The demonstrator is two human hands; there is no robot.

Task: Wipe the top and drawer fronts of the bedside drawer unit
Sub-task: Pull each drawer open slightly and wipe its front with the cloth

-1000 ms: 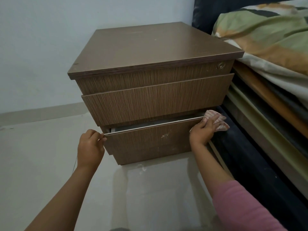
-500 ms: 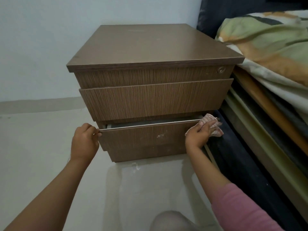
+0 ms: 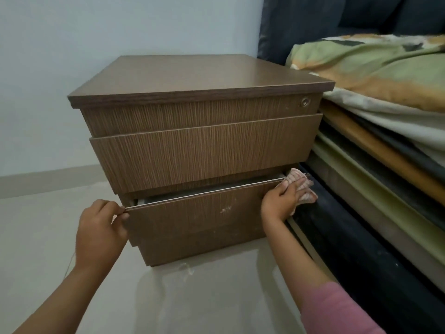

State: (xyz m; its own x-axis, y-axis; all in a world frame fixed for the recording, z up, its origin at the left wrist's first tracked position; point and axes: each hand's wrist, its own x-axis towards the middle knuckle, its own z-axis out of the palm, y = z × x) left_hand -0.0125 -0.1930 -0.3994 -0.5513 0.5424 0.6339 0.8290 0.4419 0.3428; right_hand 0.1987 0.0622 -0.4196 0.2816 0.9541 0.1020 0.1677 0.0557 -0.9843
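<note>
the bedside drawer unit fills the centre of the frame, a brown wood-grain box standing on a pale floor against a light wall. its flat top sits in the upper middle. below it come three drawer fronts: the top drawer front, with a small round lock at its right end, the middle drawer front, and the bottom drawer front, which stands pulled out a little so that a thin gap shows along its upper edge. a pale scuff marks the bottom front right of its centre.

the left hand, at lower left of the frame, is curled round the upper left corner of the bottom drawer front, fingertips on its top edge. the right hand, at centre right, grasps a pink striped cloth and presses it against the upper right corner of the same front; the cloth bulges out to the right of the fingers. a pink sleeve covers the right forearm at the bottom right.

just beside the unit, on the right side of the frame, lies a bed with stacked mattresses and a green and orange blanket, a dark headboard behind it.
</note>
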